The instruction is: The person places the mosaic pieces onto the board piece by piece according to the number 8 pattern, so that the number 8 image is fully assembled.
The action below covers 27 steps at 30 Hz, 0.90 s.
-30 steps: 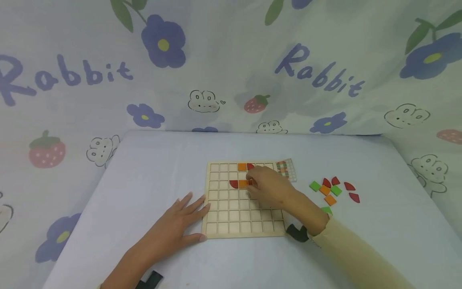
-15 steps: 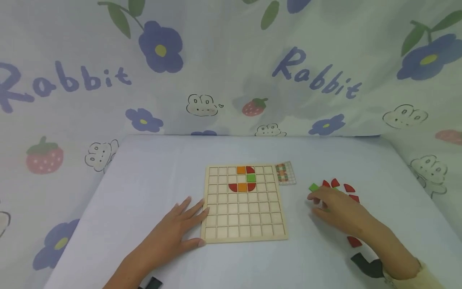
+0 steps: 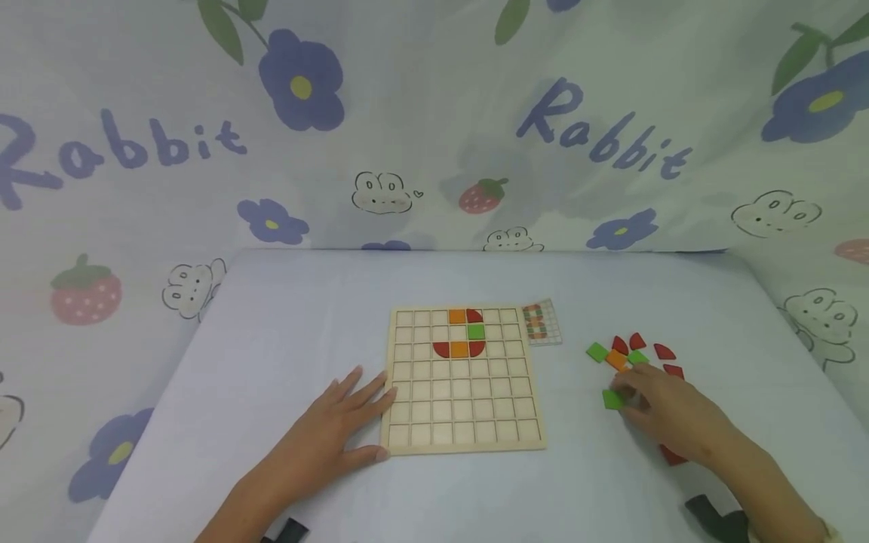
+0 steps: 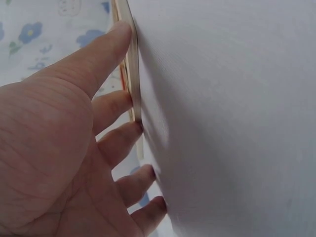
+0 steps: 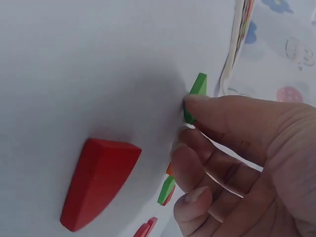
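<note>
right hand point(image 3: 668, 418) grip: pinching green square tile point(image 3: 613, 400), on tabletop point(image 3: 271, 339) at 3 o'clock of grid board point(image 3: 462, 437) | left hand point(image 3: 333, 430) grip: flat, fingers straight, touching board's 8 o'clock edge

The grid board point(image 3: 464, 426) looks like pale matt wood, its coloured tiles point(image 3: 614, 357) smooth painted wood, the surface point(image 3: 285, 317) matt cloth.
</note>
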{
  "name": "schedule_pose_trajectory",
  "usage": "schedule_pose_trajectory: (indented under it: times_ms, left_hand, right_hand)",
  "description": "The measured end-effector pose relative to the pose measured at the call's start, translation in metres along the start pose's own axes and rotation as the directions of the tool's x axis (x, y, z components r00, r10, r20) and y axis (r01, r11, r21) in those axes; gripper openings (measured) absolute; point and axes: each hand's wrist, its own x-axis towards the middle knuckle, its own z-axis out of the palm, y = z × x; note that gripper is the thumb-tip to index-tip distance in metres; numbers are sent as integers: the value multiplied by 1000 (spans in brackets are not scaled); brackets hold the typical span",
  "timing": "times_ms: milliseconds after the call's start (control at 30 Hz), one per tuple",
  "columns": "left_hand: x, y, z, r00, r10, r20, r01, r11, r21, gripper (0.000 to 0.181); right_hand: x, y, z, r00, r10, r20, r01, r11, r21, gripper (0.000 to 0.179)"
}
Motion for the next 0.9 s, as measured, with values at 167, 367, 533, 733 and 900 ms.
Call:
schedule_pose_trajectory:
  times_ms: [167,367,533,733,900]
  left_hand:
    - [-1,0,1,1000,10,-6,-10,1000,11,82]
    - [-1,-1,1,1000,21,-11,-21,1000,14,81]
    - [0,-1,1,1000,26,-15,-26,1000,13,81]
    - [0,-1,0,999,34,-18,-34,999,9,80]
    - [-1,-1,0,1000,26,-17,-26,1000,5,81]
  right_hand:
    - [2,3,0,1000,6,-5,-6,1000,17,34]
    - [3,1,2,1000,4,-19,-4,1000,14,34]
    - [6,-4,5,999,-11,-53,10,1000,-3,32]
    - [22,-29,1,996,-57,-68,58,998,9,30]
    - [49,-65,-10,986,-149,-71,149,989,-3,26]
